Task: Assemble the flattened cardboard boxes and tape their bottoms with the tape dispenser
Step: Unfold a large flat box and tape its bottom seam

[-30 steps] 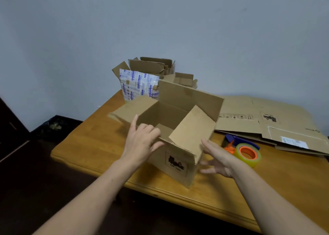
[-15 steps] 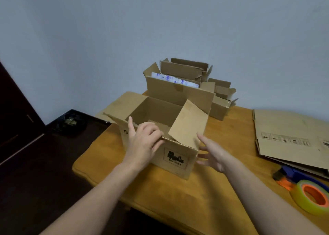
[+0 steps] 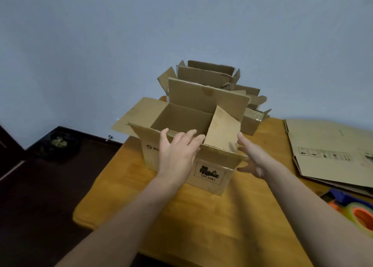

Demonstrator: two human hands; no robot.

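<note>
One open cardboard box (image 3: 210, 173) stands on the table (image 3: 201, 226) near its left edge. Your left hand (image 3: 177, 155) lies on its near rim, fingers straight, gripping nothing. Your right hand (image 3: 256, 159), spread and empty, is just beside its right end. At least two assembled boxes (image 3: 203, 74) crowd behind. Flattened boxes (image 3: 331, 145) and one tape dispenser (image 3: 355, 212) lie right.

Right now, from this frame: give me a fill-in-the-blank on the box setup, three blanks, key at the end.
The front label of the open box reads UN ____.
The tape dispenser lies on the table on the person's ____ side.
The left hand rests flat on the box's near wall; the right hand, fingers spread, holds ____.
Missing: 3481; right; nothing.
</note>
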